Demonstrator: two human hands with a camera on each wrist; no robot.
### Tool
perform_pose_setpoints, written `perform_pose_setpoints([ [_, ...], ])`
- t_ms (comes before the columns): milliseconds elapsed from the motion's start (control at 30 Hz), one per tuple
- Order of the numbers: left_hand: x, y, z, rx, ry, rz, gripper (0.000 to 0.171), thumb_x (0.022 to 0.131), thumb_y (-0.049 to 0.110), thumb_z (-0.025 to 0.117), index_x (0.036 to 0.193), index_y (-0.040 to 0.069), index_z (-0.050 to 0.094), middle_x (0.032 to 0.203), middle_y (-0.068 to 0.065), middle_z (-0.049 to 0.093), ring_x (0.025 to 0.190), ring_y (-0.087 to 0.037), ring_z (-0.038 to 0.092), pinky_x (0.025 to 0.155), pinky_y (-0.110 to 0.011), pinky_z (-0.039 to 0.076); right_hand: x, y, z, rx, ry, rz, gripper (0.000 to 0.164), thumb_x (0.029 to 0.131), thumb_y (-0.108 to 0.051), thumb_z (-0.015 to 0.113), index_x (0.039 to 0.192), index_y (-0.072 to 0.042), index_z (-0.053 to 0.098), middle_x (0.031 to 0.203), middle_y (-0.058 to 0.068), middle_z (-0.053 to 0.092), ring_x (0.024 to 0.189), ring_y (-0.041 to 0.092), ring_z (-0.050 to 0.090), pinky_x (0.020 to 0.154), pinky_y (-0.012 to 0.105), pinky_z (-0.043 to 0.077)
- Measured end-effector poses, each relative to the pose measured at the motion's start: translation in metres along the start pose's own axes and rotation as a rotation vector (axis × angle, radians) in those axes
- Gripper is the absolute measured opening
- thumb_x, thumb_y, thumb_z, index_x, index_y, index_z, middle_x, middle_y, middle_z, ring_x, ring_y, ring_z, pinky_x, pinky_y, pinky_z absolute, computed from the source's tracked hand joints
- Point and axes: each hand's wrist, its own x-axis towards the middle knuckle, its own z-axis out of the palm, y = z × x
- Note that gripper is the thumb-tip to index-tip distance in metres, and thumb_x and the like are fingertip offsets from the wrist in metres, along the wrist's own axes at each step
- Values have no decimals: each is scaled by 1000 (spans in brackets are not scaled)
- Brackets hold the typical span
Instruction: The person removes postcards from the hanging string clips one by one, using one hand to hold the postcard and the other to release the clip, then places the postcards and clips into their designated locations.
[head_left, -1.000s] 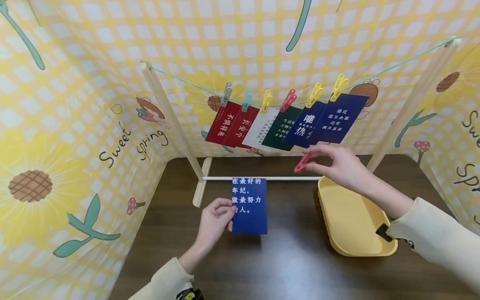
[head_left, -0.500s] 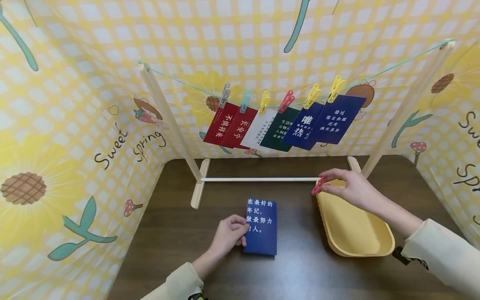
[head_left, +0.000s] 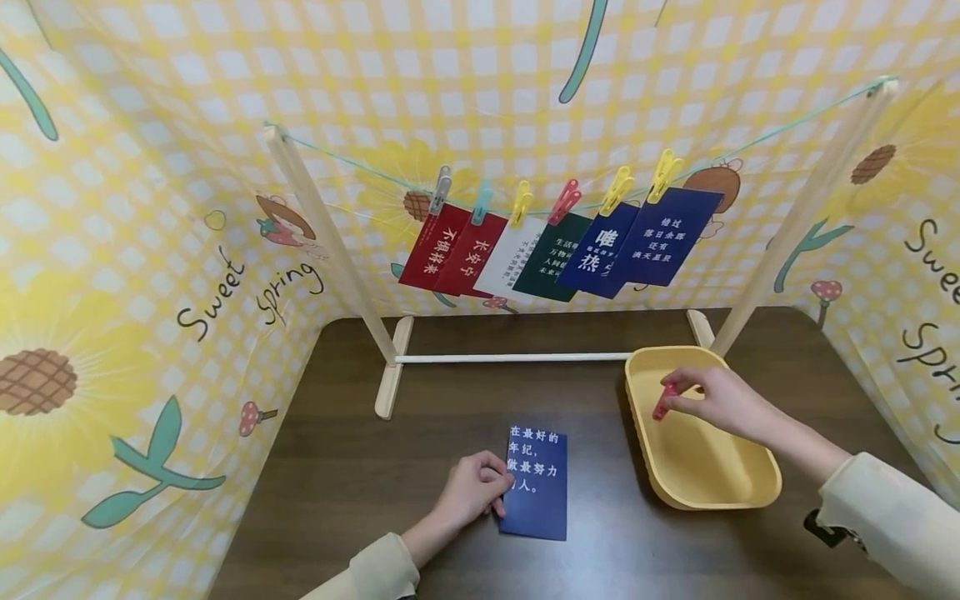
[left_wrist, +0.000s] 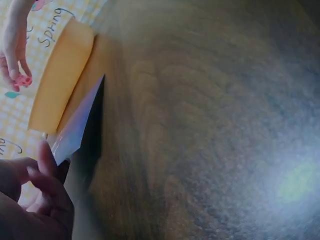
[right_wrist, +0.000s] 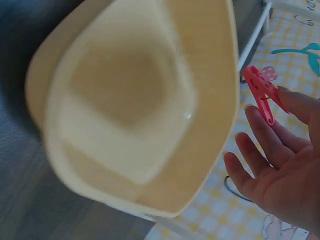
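My left hand (head_left: pixel 472 487) pinches a blue card (head_left: pixel 536 508) with white writing by its left edge. In the left wrist view that card (left_wrist: pixel 77 122) is tilted, with a dark shadow beside it. Above the yellow basket (head_left: pixel 652 467), my right hand (head_left: pixel 716 402) holds a red clothespin (head_left: pixel 663 402) between thumb and fingers. The right wrist view shows the clothespin (right_wrist: pixel 262 92) pinched at its handle end, the other fingers spread loosely. Inside the basket (right_wrist: pixel 115 100), the visible floor is bare.
A green string (head_left: pixel 337 154) runs between two wooden posts (head_left: pixel 806 217). Several cards hang from it by clothespins, including a red card (head_left: pixel 431 250) at left and a blue card (head_left: pixel 667 237) at right. A white rod (head_left: pixel 510 358) joins the posts low down. Brown table (head_left: pixel 337 500) lies beneath.
My left hand has lowered the blue card toward me and slightly right. My right hand has moved right and down with the red clothespin, away from the hanging cards to over the basket.
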Motion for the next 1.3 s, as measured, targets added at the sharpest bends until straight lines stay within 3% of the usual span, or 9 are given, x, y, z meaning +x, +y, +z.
perform_pose_setpoints([
  [133, -1, -2, -1, 137, 18, 50, 14, 83, 16, 70, 84, 6, 60, 62, -5, 67, 39, -12, 54, 40, -22, 44, -5, 12, 3, -16, -42, 1, 20, 86, -20, 68, 99, -5, 68, 83, -6, 69, 89, 20, 64, 74, 43, 51],
  [267, 0, -4, -1, 185, 28, 55, 16, 81, 19, 72, 81, 8, 60, 62, 0, 66, 37, -7, 49, 38, -24, 44, -8, 22, 7, -35, -89, 12, 21, 84, -19, 70, 98, -3, 68, 82, -5, 69, 81, 14, 64, 70, 34, 52],
  [500, 2, -7, -3, 301, 53, 95, 19, 79, 26, 74, 77, 12, 62, 62, 7, 63, 56, -1, 53, 54, -19, 43, -9, 35, 15, 59, -242, 51, 23, 86, -15, 67, 92, 5, 58, 63, -3, 67, 63, 5, 56, 58, 19, 42],
  [667, 2, -6, -4, 327, 30, 106, 19, 78, 26, 75, 76, 12, 62, 60, 7, 62, 53, -1, 51, 50, -19, 42, -11, 40, 23, 53, -308, 92, 27, 82, -15, 70, 88, 1, 49, 55, -3, 64, 53, 6, 53, 49, 20, 35],
  [900, 4, -4, -5, 285, -16, 89, 19, 79, 22, 75, 75, 10, 60, 56, 5, 60, 42, -2, 48, 40, -21, 43, -10, 38, 31, -87, -292, 99, 38, 73, -21, 77, 80, -7, 43, 58, -5, 47, 53, 9, 41, 47, 22, 32],
  [1300, 8, 4, -7, 354, -86, 70, 21, 79, 20, 74, 70, 12, 57, 47, 4, 56, 36, -11, 54, 39, -23, 42, -5, 33, 37, -129, -358, 126, 32, 72, -20, 76, 74, -10, 46, 54, -6, 52, 52, 8, 46, 48, 23, 35],
])
